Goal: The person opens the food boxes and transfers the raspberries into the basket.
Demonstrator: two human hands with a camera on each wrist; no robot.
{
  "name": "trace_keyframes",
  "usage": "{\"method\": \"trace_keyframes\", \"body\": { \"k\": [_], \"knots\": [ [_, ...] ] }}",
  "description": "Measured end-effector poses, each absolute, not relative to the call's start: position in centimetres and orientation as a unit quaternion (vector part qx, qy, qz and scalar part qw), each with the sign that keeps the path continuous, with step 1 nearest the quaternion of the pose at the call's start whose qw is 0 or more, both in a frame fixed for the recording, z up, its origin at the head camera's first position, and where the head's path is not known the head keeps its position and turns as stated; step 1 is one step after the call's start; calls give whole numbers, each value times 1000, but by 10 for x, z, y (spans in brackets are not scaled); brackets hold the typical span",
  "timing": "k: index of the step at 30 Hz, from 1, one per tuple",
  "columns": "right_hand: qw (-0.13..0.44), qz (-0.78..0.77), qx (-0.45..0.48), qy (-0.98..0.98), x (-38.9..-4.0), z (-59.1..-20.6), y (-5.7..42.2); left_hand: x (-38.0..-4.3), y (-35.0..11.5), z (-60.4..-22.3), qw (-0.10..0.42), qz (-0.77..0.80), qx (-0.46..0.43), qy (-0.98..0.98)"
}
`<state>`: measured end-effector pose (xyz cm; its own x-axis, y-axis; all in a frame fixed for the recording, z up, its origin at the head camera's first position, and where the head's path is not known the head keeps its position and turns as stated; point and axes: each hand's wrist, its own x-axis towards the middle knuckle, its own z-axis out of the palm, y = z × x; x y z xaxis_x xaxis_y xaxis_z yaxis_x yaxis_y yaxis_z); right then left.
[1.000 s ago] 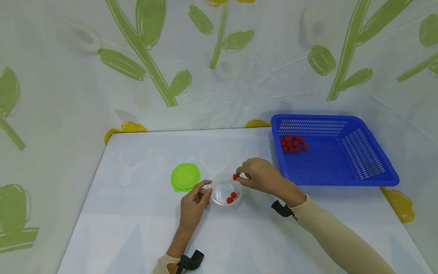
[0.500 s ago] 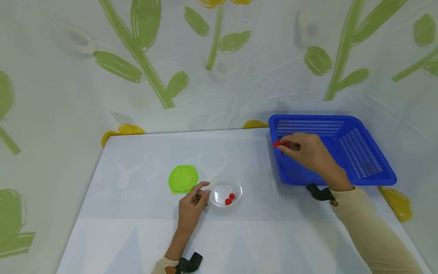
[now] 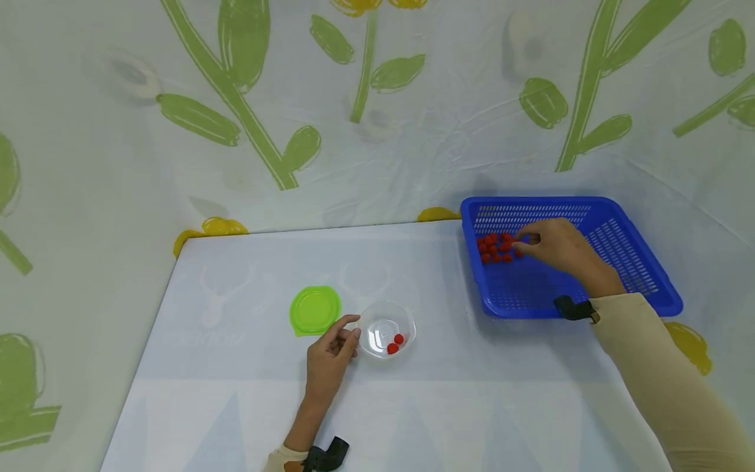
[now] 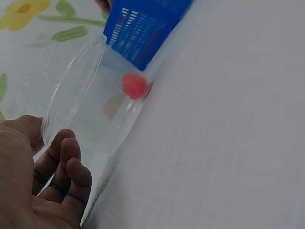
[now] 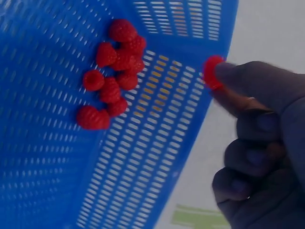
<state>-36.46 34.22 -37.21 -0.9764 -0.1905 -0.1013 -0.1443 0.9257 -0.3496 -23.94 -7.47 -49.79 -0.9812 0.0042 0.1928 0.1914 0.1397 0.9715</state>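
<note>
A clear plastic bowl (image 3: 386, 331) stands on the table with two raspberries (image 3: 393, 344) in its lower right part. My left hand (image 3: 330, 357) holds the bowl's left rim with its fingertips, the other fingers loosely curled, as the left wrist view shows. Over the blue basket (image 3: 513, 298) is my right hand (image 3: 554, 244), its fingertips beside the pile of raspberries (image 3: 492, 248). In the right wrist view the thumb and forefinger pinch one raspberry (image 5: 212, 72) by the basket's edge, with several others (image 5: 112, 81) lying farther inside.
A green lid (image 3: 315, 310) lies flat on the table (image 3: 248, 341), just behind my left hand. The basket stands at the back right, close to the leaf-patterned wall (image 3: 377, 164). Black bands sit on both wrists.
My right hand has moved from above the bowl, right and back into the basket. Two raspberries show in the bowl throughout. My left hand has stayed at the rim.
</note>
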Motion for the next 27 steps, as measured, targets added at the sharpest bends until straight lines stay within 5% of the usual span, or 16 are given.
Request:
{"method": "trace_keyframes", "body": {
  "k": [27],
  "knots": [
    [172,-142,-97,970,-400,-431,386,-241,-74,-497,65,-655,-58,-751]
  ]
}}
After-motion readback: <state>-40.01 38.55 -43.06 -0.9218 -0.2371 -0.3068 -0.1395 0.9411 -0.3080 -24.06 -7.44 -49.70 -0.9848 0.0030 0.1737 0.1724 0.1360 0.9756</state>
